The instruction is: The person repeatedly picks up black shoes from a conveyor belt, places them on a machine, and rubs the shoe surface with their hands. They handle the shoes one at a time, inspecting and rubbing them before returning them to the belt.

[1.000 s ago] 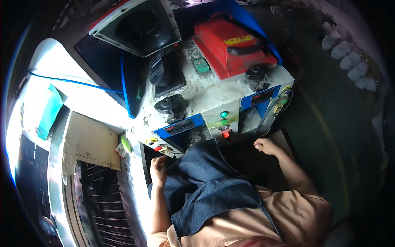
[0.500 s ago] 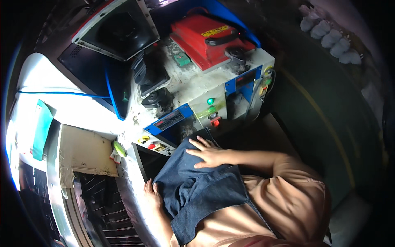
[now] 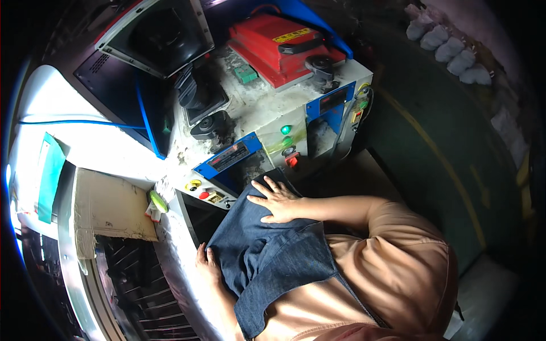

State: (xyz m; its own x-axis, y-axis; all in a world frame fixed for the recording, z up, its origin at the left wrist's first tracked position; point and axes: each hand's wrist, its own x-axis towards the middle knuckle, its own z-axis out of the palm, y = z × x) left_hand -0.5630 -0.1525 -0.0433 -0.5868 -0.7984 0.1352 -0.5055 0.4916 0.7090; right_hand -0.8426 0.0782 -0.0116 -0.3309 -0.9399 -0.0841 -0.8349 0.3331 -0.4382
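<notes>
head view showed right hand (image 3: 280,204) splayed on apron (image 3: 242,236), left hand (image 3: 209,271) slack at its edge; dragging palms could rumple it.

The apron (image 3: 242,230) looks like dark denim — matt and creased — and the shirt (image 3: 392,267) like smoother, thinner cloth with a faint sheen along its folds. White paint on the machine top (image 3: 264,102) is scuffed, stained and rough-looking, while the red cover (image 3: 259,51) has the hard, slightly glossy look of painted metal or plastic, which of the two I cannot tell. The box (image 3: 116,204) is dull, frayed cardboard — the strip (image 3: 68,238) beside it smooth, shiny metal.
</notes>
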